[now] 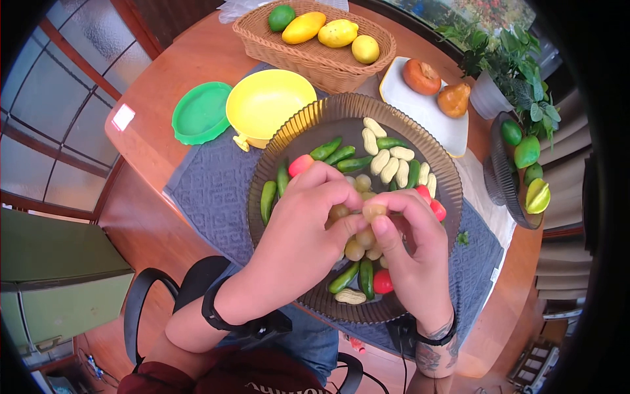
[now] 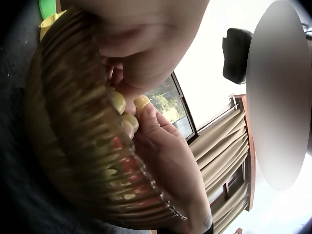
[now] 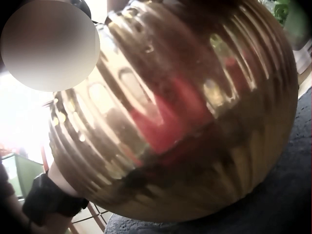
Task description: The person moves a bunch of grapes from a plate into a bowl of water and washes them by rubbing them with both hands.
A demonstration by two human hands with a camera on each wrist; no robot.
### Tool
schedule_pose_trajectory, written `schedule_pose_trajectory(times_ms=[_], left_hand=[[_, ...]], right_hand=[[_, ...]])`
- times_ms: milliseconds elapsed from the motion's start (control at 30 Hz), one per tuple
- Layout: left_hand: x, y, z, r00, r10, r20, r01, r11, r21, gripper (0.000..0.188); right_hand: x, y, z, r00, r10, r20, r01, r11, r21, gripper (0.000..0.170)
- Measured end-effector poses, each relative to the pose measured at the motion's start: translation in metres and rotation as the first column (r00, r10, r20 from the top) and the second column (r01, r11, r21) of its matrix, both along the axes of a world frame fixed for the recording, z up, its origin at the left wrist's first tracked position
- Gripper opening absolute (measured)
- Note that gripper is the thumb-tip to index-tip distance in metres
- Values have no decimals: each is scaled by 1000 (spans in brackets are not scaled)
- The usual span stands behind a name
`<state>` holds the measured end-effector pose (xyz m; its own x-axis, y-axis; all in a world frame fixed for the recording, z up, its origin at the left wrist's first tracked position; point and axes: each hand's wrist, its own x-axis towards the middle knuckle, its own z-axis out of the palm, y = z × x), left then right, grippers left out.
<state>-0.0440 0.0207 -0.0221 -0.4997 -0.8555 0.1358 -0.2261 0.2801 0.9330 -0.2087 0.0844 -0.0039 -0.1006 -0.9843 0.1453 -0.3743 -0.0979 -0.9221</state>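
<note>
Currently, grapes are sitting in the ribbed bowl, the left hand and right hand pinching them between curled fingers; only the head view is showing the wicker basket beyond the bowl, the right wrist view mainly the bowl's wall.

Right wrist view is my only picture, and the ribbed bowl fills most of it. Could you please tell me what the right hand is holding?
Observer: In the head view, the right hand pinches a single grape.

Operator: Thank you. And what lies inside the bowl, on the side far from the person?

Observer: Pale peanuts lie there, with some green peppers among them.

Operator: I understand. Is there something on the table beyond the bowl?

Observer: Yes, a wicker basket holding three yellow fruits and one green fruit.
</note>
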Motion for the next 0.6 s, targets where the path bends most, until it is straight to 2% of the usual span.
schedule_pose_trajectory(times_ms=[67, 133, 333, 600], left_hand=[[-1, 1, 0, 999, 18, 30, -17, 1000, -26, 17], [-2, 1, 1, 1000, 7, 27, -6, 999, -36, 17], [-2, -1, 1, 998, 1, 64, 3, 998, -61, 18], [-2, 0, 2, 998, -17, 59, 20, 999, -45, 16]], right_hand=[[0, 1, 1, 998, -25, 50, 23, 998, 53, 14], [-1, 2, 4, 955, -64, 291, -5, 973, 230, 15], [-3, -1, -1, 924, -90, 373, 3, 974, 228, 18], [-3, 2, 1, 983, -91, 161, 61, 981, 183, 16]])
